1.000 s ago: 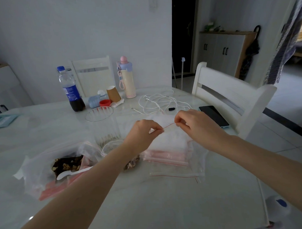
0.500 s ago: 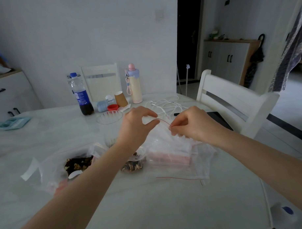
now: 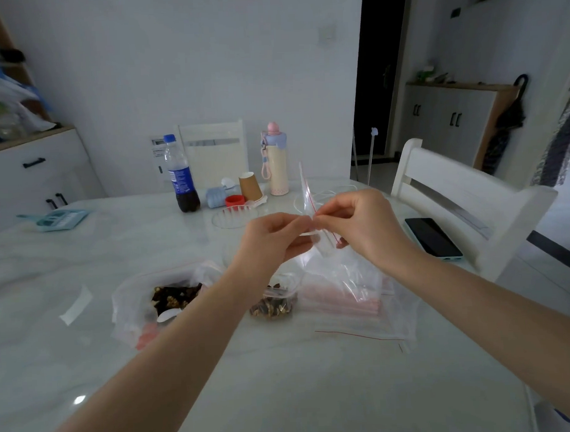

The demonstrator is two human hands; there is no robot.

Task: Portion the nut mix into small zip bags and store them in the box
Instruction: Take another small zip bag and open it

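Above the middle of the table my left hand (image 3: 273,237) and my right hand (image 3: 358,223) pinch the red-lined mouth of a small clear zip bag (image 3: 309,195), which stands tilted up between them and looks empty. Below on the table lies a big open plastic bag of nut mix (image 3: 170,299) with a white spoon (image 3: 167,314) in it. A small zip bag with nuts inside (image 3: 274,305) lies beside my left forearm. A stack of unused zip bags (image 3: 354,305) lies under my right wrist. A clear round box (image 3: 235,217) stands behind my hands.
At the back of the table stand a cola bottle (image 3: 181,177), a brown paper cup (image 3: 249,186), a red cap (image 3: 234,200) and a cream flask (image 3: 275,163). A phone (image 3: 433,238) lies at the right edge by a white chair (image 3: 454,190). A teal dustpan (image 3: 56,220) lies far left.
Both hands have lifted the small zip bag off the stack and drawn close together at its mouth; the bag now stands up between them. The camera view has tilted up.
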